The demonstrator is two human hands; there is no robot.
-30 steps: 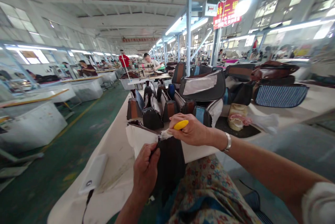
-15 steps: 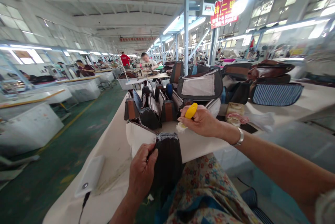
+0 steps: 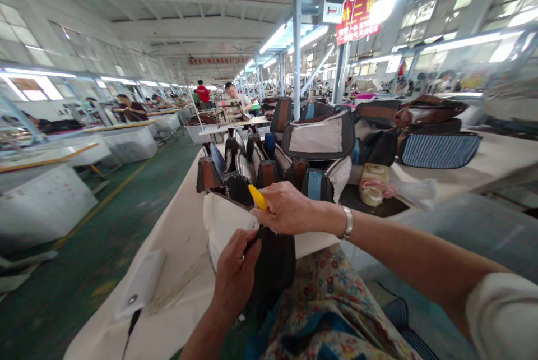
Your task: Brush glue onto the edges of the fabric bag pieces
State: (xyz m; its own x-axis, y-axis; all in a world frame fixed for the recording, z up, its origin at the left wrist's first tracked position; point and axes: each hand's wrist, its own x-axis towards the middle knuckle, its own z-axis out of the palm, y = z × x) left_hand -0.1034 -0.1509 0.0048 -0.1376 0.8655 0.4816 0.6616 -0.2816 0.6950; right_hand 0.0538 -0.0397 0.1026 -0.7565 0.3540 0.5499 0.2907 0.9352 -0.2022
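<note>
My left hand (image 3: 236, 271) is closed on the left edge of a dark bag piece (image 3: 275, 259) that stands upright over my lap at the table's front edge. My right hand (image 3: 287, 207) is closed around a yellow-handled tool (image 3: 257, 197) and rests on the top edge of the same dark piece, just above my left hand. A watch sits on my right wrist. Behind the hands stand rows of brown and black bags (image 3: 252, 169) on the white table (image 3: 189, 220).
A white phone (image 3: 140, 291) with a cable lies on the table at the left. A larger grey bag (image 3: 321, 135), a striped pouch (image 3: 439, 150) and brown bags are stacked at the right. Other people work at benches far back; a green aisle floor runs along the left.
My right hand lifted the yellow tool up and to the right off the dark piece, then came back down left onto its top edge. My left hand kept its grip.
</note>
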